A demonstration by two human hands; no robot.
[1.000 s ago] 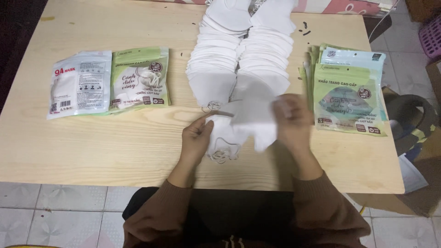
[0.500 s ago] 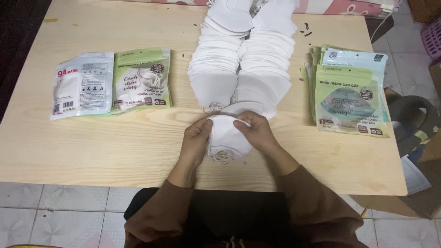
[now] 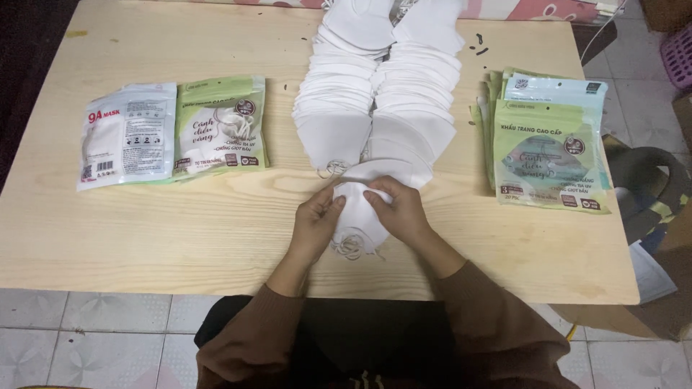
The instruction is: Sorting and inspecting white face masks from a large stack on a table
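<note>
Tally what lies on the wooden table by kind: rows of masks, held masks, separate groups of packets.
Long overlapping rows of white folded face masks: 2
Small stack of white masks held in both hands, left hand and right hand: 1
Groups of flat printed mask packets: 2, a white and green one at left and a green pile at right
Total: 5

Both hands, L & R, close together, fingers curled inward.
</note>
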